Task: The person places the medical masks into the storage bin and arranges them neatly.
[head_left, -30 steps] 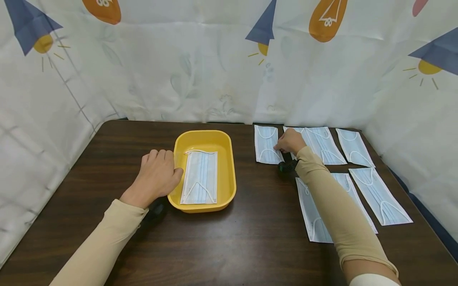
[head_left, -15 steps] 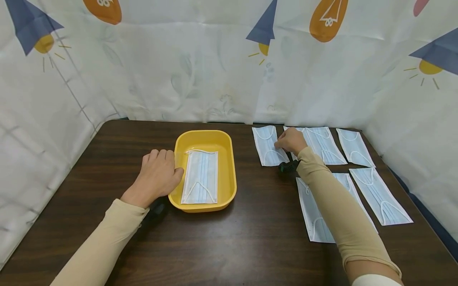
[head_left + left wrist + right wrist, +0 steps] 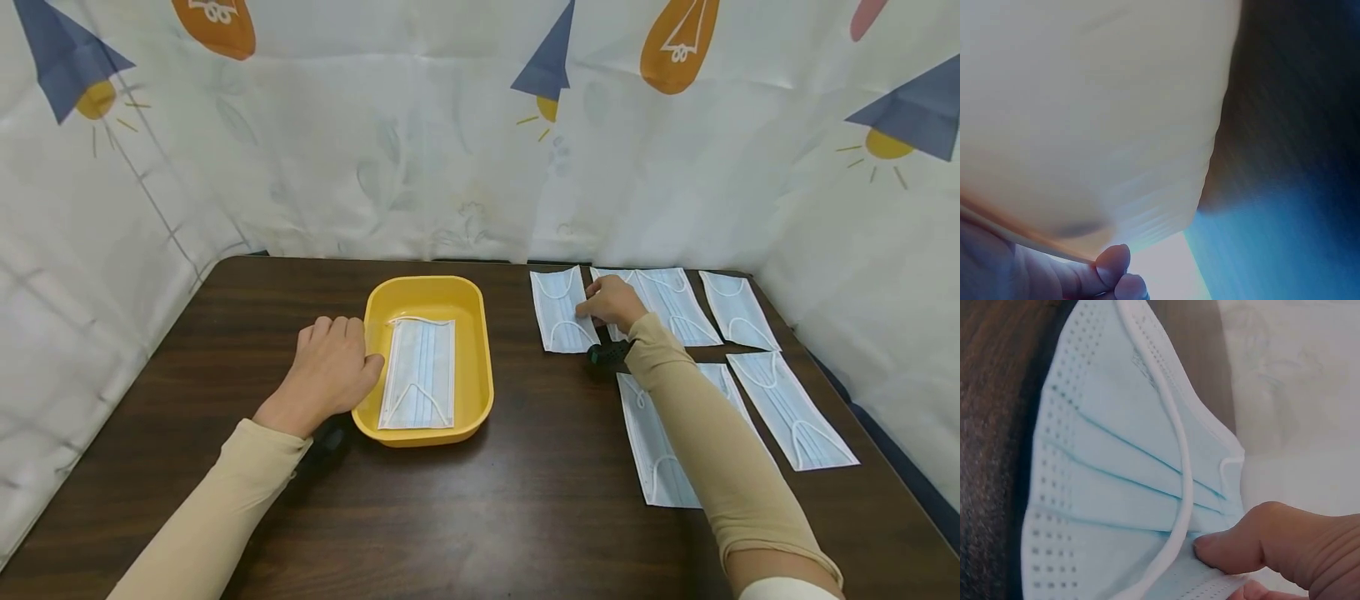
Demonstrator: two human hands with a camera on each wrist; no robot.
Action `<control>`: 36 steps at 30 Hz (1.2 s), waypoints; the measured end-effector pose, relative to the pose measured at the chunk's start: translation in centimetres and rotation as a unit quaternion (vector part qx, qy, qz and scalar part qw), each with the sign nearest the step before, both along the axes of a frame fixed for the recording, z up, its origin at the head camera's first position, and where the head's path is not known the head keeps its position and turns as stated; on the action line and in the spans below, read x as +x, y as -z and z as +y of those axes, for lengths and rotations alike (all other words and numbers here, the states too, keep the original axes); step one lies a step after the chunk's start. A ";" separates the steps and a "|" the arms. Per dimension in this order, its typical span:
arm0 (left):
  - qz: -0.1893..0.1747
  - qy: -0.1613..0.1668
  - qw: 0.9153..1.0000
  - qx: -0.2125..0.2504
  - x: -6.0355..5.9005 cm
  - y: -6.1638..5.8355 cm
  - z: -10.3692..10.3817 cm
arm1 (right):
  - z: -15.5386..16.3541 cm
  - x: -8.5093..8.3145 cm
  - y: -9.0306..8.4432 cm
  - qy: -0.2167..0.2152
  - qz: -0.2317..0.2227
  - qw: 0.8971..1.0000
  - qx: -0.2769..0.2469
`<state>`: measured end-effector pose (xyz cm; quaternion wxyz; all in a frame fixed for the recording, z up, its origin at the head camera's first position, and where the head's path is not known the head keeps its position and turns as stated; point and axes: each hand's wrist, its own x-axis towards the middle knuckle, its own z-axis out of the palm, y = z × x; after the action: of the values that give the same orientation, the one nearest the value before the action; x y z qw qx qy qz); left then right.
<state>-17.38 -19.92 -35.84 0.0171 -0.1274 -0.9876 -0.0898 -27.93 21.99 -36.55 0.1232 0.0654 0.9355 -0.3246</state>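
A yellow tray (image 3: 480,350) sits mid-table with one blue face mask (image 3: 417,372) lying flat inside. My left hand (image 3: 330,371) grips the tray's left rim, thumb on the edge and fingers curled down the outer wall. In the left wrist view the tray wall (image 3: 1085,125) fills the frame above my fingertips (image 3: 1119,262). My right hand (image 3: 611,302) reaches to the back right and pinches the right edge of another face mask (image 3: 561,310) lying on the table. The right wrist view shows that mask (image 3: 1122,481) close up, with a fingertip (image 3: 1235,547) on its edge.
Several more masks lie on the dark table (image 3: 525,500) at the right: two at the back (image 3: 675,304) (image 3: 738,310), two nearer (image 3: 791,408) (image 3: 656,450), the last partly under my right forearm. A printed curtain (image 3: 450,150) walls the table on three sides.
The mask under my right hand has turned slightly and slid a little left on the table. My left hand and the tray have stayed put.
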 end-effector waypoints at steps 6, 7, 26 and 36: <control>0.006 0.002 1.000 -0.003 0.0 0.1 -0.1 | -0.1 0.2 0.0 0.002 -0.009 1.000 -0.015; 0.006 0.002 1.000 -0.003 0.0 0.1 -0.1 | 0.0 0.2 0.0 0.000 -0.009 1.000 -0.017; 0.006 0.001 1.000 -0.001 -0.1 0.2 -0.1 | 1.0 0.4 0.0 -0.003 -0.021 0.991 -0.133; 0.008 0.003 1.000 0.002 -0.1 0.2 -0.1 | 1.5 -0.4 1.0 0.010 -0.063 0.974 -0.216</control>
<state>-17.46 -19.98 -36.00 0.0247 -0.1314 -0.9869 -0.0906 -28.34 23.44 -37.53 0.1897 0.0667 0.8330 -0.5154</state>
